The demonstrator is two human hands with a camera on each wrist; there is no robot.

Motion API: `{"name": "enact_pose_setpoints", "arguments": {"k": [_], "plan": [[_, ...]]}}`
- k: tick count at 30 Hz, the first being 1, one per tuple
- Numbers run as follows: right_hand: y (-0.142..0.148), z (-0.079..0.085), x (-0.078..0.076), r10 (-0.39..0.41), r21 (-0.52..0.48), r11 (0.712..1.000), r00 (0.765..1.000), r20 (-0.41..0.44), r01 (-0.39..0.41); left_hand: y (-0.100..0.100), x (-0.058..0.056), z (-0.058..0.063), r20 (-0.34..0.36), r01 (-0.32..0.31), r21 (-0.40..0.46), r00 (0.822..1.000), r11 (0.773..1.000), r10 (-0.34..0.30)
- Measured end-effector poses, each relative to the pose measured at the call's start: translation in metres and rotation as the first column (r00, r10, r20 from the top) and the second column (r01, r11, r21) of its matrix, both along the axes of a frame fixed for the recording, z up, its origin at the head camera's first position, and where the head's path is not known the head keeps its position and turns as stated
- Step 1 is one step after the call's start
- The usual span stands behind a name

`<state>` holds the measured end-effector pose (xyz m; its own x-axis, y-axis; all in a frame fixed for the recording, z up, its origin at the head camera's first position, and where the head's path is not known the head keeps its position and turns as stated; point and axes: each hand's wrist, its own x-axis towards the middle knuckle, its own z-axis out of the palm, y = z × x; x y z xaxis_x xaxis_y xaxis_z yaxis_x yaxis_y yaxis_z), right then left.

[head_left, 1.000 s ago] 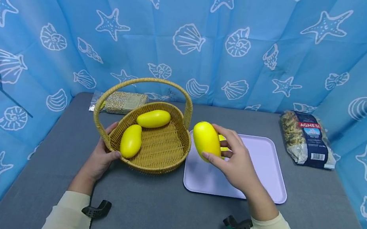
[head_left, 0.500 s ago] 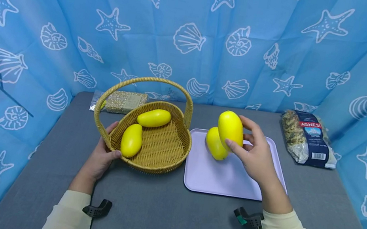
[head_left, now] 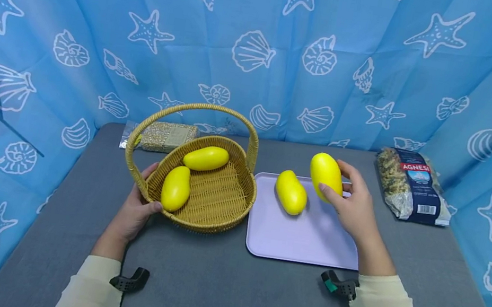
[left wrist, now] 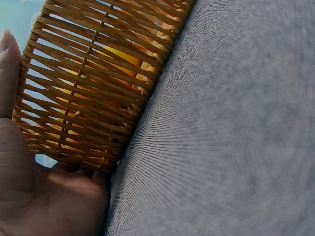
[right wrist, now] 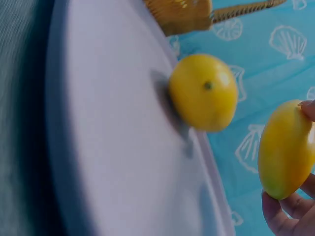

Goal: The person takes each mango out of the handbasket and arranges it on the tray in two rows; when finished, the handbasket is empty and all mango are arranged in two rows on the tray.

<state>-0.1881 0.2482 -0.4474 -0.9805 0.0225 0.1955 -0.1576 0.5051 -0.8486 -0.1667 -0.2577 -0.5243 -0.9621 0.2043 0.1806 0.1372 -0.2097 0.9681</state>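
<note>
My left hand grips the left side of a wicker basket, thumb over the rim. In the left wrist view its fingers reach under the woven wall. Two yellow mangoes lie inside: one mango at the left, another mango at the back. My right hand holds a mango between thumb and fingers, raised over the right part of a lilac tray. One more mango lies on the tray, left of the held one; the right wrist view shows its stem end.
Behind the basket lies a clear bag of grains. A pasta bag marked AGNESI stands at the back right. The grey table ends at a blue curtain with white shells and starfish. The basket's arched handle rises high.
My right hand has carried its mango rightward, from beside the basket to over the tray's right part, uncovering the mango on the tray. My left hand and the basket have stayed put.
</note>
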Motion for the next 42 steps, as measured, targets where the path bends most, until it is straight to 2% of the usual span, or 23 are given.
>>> {"name": "enact_pose_setpoints", "arguments": {"k": [8,13,17,42], "plan": [[0.01,-0.015,-0.009,-0.005,0.09,0.996,0.995,0.097,-0.004,0.0,0.0,0.0,0.002,0.003,0.014,1.0,1.0,-0.003],[0.014,-0.022,-0.012,-0.019,0.21,0.977,0.987,0.16,-0.015,0.0,0.0,0.0,0.0,0.014,0.017,1.0,1.0,-0.014],[0.015,-0.023,-0.013,-0.025,0.258,0.966,0.979,0.201,-0.028,-0.001,0.0,-0.001,-0.002,0.016,0.018,1.0,1.0,-0.016],[0.015,-0.016,-0.012,0.004,0.29,0.954,0.968,0.252,-0.08,0.001,0.001,0.003,0.011,0.002,-0.005,1.0,1.0,-0.002]]}}
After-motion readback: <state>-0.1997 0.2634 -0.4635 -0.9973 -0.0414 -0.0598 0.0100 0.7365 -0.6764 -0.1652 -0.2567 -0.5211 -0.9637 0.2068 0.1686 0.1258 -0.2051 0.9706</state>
